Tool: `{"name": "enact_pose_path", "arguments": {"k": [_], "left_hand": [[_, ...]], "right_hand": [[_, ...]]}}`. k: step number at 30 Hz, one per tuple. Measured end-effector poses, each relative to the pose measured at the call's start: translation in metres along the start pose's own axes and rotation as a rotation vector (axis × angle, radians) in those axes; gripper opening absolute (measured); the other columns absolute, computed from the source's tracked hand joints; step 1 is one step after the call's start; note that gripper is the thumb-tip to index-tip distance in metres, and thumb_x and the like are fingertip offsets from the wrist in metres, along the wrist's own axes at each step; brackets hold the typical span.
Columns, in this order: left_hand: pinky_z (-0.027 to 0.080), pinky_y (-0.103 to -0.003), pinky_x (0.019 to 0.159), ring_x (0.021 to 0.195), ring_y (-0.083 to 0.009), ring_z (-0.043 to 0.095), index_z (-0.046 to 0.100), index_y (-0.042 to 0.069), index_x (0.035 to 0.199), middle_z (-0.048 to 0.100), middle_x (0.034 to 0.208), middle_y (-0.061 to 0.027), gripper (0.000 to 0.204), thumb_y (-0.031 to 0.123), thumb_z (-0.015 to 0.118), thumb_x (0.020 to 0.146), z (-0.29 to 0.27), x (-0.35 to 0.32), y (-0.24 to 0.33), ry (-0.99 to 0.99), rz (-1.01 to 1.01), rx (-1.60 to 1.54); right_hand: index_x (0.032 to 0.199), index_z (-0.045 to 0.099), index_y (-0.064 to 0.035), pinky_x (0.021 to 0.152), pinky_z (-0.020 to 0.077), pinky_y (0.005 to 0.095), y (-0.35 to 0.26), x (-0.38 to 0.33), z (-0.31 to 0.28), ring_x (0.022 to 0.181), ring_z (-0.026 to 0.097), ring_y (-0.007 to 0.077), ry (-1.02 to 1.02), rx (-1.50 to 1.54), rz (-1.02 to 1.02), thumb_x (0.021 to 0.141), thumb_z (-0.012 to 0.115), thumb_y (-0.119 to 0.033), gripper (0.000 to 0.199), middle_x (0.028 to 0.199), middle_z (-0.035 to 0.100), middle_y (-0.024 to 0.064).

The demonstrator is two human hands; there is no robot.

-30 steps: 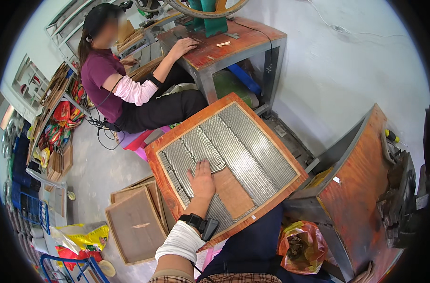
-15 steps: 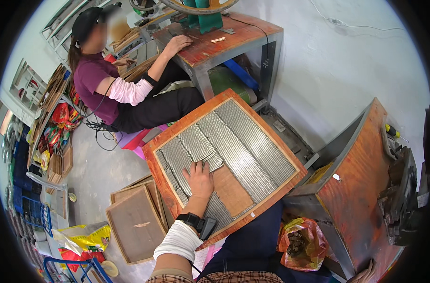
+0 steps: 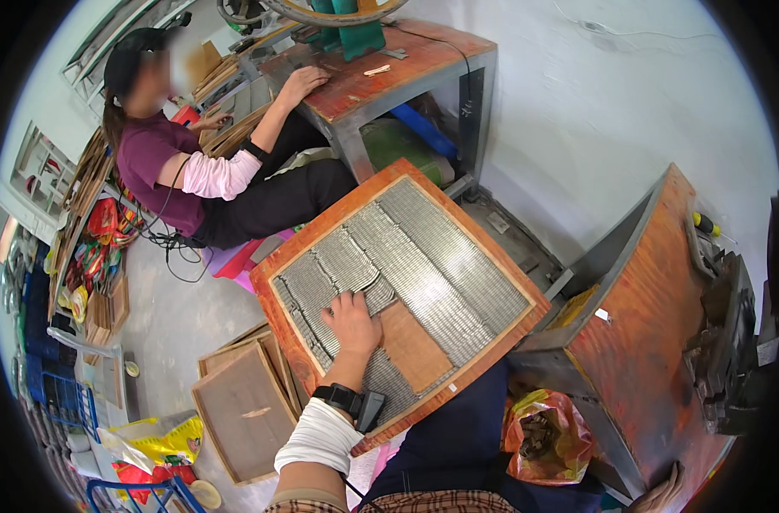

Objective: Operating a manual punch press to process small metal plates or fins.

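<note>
A square tray with an orange wooden rim (image 3: 280,323) is propped tilted over my lap. Rows of small silvery metal pieces (image 3: 424,265) cover most of it in strips with uneven edges. My left hand (image 3: 354,327) rests on the strips at the tray's near left, its fingers bent and somewhat apart, fingertips touching the metal. Beside its thumb a flat brown wooden board (image 3: 417,349) lies on the tray. My right hand (image 3: 660,489) shows only partly at the lower right edge, fingers stretched out by the side of the rust-coloured worktable.
A co-worker (image 3: 163,167) sits at the far left, one arm on a machine table (image 3: 424,64). At right stands the rust-coloured worktable (image 3: 637,342), with an orange-red bag (image 3: 569,423) of small pieces below it. Wooden frames (image 3: 244,410) lean on the floor at left.
My left hand has drawn its fingers closer together and stays on the metal strips. The whole view has shifted slightly; the board and tray keep their places relative to each other.
</note>
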State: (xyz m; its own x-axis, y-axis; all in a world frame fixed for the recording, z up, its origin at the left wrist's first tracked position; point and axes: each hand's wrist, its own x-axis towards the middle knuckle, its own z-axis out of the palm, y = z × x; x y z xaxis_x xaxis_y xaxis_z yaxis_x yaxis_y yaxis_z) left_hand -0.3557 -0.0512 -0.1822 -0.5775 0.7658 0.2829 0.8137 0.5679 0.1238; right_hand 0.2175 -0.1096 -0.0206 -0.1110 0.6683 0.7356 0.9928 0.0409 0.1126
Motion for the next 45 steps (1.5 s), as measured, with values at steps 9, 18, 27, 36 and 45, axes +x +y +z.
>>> {"name": "enact_pose_path", "arguments": {"k": [9, 18, 27, 36, 45], "left_hand": [[0.026, -0.057, 0.094, 0.108, -0.0297, 0.047, 0.065, 0.007, 0.105, 0.055, 0.107, -0.0097, 0.051, 0.032, 0.075, 0.063, -0.022, 0.021, 0.006, -0.395, -0.012, 0.118], [0.029, -0.059, 0.097, 0.105, -0.0289, 0.051, 0.046, -0.003, 0.130, 0.062, 0.097, -0.0141, 0.082, 0.033, 0.076, 0.062, -0.017, -0.006, 0.004, -0.220, 0.470, 0.041], [0.050, -0.040, 0.071, 0.080, -0.0363, 0.064, 0.059, -0.005, 0.110, 0.064, 0.087, -0.0218, 0.060, 0.030, 0.075, 0.063, -0.033, 0.016, 0.031, -0.529, 0.153, -0.317], [0.050, -0.029, 0.059, 0.065, -0.0143, 0.062, 0.065, -0.007, 0.093, 0.066, 0.073, -0.0141, 0.037, 0.017, 0.074, 0.066, -0.210, 0.025, 0.201, -0.496, 0.493, -0.712], [0.051, -0.040, 0.071, 0.075, -0.0347, 0.064, 0.067, 0.001, 0.083, 0.066, 0.079, -0.0190, 0.040, 0.036, 0.070, 0.064, -0.287, -0.037, 0.461, -0.346, 0.912, -0.470]], "right_hand": [[0.093, 0.069, -0.0014, 0.080, 0.0456, 0.0464, -0.003, 0.002, -0.002, 0.084, 0.060, 0.0350, -0.004, 0.004, 0.036, 0.099, 0.036, -0.024, 0.041, 0.093, 0.067, 0.0148], [0.110, 0.057, 0.0043, 0.095, 0.0375, 0.0446, 0.051, -0.041, 0.010, 0.108, 0.051, 0.0376, -0.156, 0.111, 0.081, 0.095, 0.037, -0.015, 0.032, 0.115, 0.054, 0.0217], [0.101, 0.062, 0.0032, 0.091, 0.0402, 0.0488, 0.045, -0.037, -0.002, 0.102, 0.054, 0.0396, -0.156, 0.098, 0.173, 0.091, 0.039, -0.027, 0.039, 0.108, 0.058, 0.0216], [0.095, 0.063, -0.0070, 0.082, 0.0408, 0.0430, 0.016, 0.001, -0.014, 0.096, 0.055, 0.0313, -0.102, 0.096, 0.138, 0.070, 0.058, -0.016, 0.028, 0.102, 0.060, 0.0103], [0.099, 0.062, -0.0112, 0.084, 0.0401, 0.0421, 0.025, -0.002, -0.020, 0.099, 0.054, 0.0288, -0.122, 0.187, 0.167, 0.063, 0.068, -0.021, 0.037, 0.107, 0.058, 0.0085]]}}
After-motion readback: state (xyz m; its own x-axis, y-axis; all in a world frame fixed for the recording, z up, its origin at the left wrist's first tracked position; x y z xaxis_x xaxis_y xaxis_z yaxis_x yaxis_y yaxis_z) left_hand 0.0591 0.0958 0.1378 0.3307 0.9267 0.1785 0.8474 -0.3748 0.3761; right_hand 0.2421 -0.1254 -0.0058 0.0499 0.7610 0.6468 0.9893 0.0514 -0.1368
